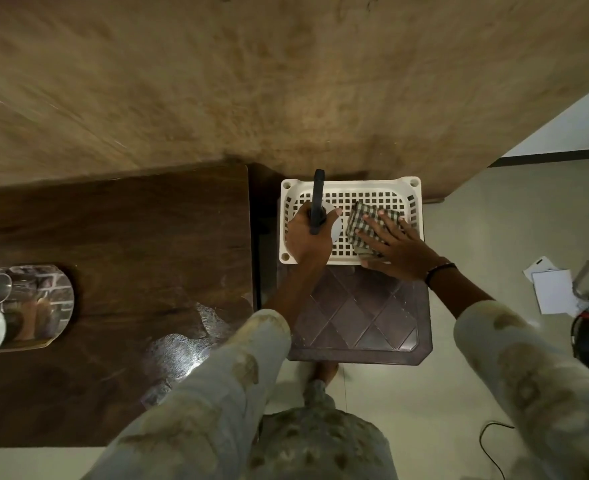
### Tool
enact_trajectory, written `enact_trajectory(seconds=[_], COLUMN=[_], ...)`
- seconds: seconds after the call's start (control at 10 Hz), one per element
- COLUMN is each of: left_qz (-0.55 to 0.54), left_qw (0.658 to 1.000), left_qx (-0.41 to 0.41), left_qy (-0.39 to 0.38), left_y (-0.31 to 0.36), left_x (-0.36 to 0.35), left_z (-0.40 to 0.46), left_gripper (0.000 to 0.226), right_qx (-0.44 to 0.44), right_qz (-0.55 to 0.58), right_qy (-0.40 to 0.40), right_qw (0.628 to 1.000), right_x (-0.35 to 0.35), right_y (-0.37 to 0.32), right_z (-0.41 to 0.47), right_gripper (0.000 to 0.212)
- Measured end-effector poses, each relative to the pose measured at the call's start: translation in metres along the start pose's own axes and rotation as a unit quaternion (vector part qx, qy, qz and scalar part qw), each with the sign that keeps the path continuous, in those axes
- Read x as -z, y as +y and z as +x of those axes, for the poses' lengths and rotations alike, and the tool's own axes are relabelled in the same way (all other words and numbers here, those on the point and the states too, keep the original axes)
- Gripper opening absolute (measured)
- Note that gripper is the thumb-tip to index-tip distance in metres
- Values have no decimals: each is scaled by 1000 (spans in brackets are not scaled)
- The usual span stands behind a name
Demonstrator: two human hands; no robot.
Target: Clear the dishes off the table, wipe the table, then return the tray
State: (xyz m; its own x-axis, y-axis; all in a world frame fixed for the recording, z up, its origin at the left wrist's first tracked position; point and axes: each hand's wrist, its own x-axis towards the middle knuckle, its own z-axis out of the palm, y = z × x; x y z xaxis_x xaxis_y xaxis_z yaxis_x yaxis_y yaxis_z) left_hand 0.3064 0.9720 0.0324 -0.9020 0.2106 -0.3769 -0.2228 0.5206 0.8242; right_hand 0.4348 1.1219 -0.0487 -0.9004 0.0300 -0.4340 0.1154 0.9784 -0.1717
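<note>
Person, seen from above. Left sleeve (217, 372): long, loose, pale grey-white fabric w/ faded tan-olive blotch print. Right sleeve (528, 372): same cloth, same print. Both end short of the wrists. Right wrist: thin dark band (440, 271). Lower garment (321, 441): matching pale cloth w/ small dark motifs. Bare foot (324, 370) below.
</note>
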Motion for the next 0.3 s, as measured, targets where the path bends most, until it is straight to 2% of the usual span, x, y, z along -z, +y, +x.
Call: enact_trajectory(seconds=[0.1,0.2,0.3], left_qz=[-1,38,61], left_qw=[1000,993,984], left_qx=[4,-29,-52], left_qy=[-30,-110,-162], left_y=[2,1,-8], left_x=[5,18,41], left_z=[-1,2,-1], left_gripper=[29,38,55], right_qx=[-7,-16,-76], right_qz=[10,25,118], right_qy=[-23,-33,60], right_qw=[1000,999,988], right_x=[1,7,16], right_y=[-3,-4,-25], right_z=[2,2,-5], right_gripper=[71,83,88])
